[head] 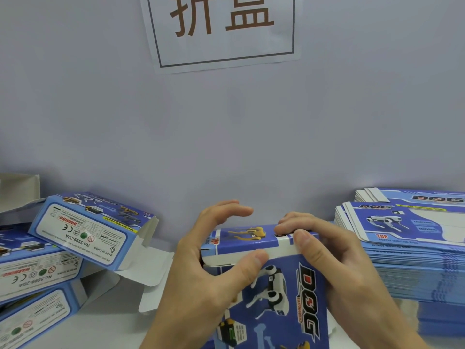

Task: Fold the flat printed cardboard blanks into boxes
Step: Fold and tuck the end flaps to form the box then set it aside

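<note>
**Both hands close the top of a blue box**

While the blue printed box (274,293) stands upright at the front of the white table (100,326), both hands work at its upper end. The left hand (201,270) wraps the box's left side, its thumb pressed on the white flap edge at the top and its fingers arched above the top panel. The right hand (337,258) grips the right upper corner, thumb on the front edge and fingers curled over the top flap. What the box holds cannot be told, since the top is nearly closed.

To the left lies a heap of folded boxes (75,238), tipped at angles against one another, several with end flaps standing open and white insides showing; nothing can be seen in them. At the right a tall stack of flat blanks (407,253) rests on the table. On the wall behind hangs a white paper sign (221,28) with large brown characters.
</note>
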Demonstrator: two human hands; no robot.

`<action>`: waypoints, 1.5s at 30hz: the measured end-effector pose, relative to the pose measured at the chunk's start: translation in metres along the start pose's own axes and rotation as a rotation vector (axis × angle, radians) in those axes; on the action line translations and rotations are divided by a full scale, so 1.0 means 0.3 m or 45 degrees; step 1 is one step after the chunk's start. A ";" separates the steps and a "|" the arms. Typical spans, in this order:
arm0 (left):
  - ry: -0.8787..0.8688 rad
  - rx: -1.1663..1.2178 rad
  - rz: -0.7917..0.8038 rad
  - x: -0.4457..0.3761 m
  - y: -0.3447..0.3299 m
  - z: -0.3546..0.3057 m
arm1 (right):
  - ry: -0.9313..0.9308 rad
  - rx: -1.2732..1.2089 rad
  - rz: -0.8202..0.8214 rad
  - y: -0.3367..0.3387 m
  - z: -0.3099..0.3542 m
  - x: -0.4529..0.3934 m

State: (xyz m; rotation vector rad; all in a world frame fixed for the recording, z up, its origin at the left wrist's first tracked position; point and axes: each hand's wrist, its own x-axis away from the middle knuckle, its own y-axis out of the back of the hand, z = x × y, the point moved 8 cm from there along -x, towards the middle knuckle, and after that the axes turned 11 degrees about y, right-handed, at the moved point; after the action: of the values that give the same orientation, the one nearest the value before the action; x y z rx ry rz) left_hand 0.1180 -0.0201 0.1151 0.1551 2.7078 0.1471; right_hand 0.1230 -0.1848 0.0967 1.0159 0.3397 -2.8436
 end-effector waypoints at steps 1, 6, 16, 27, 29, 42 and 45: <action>-0.001 -0.005 -0.015 -0.001 0.001 0.001 | 0.005 0.013 -0.007 -0.001 0.002 0.000; 0.042 0.087 -0.044 -0.004 0.002 0.014 | 0.035 0.046 -0.035 -0.001 0.007 0.002; 0.087 0.155 -0.035 0.000 -0.016 0.012 | -0.015 -0.045 0.058 0.011 -0.018 0.016; 0.051 0.117 -0.106 -0.002 -0.011 0.013 | -0.021 -0.084 0.067 0.017 -0.055 0.017; 0.050 0.100 -0.107 -0.002 -0.013 0.011 | 0.005 -0.005 0.050 0.017 -0.054 0.017; 0.111 0.082 -0.032 0.004 -0.029 0.017 | 0.004 -0.100 0.049 0.007 -0.050 0.007; 0.118 0.125 0.013 0.006 -0.024 0.016 | -0.027 -0.121 0.045 0.007 -0.051 0.012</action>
State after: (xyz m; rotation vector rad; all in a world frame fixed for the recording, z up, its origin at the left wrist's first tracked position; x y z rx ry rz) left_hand 0.1178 -0.0266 0.1093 0.1956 2.8086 0.0243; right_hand 0.1298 -0.1833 0.0826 0.9633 0.4464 -2.7756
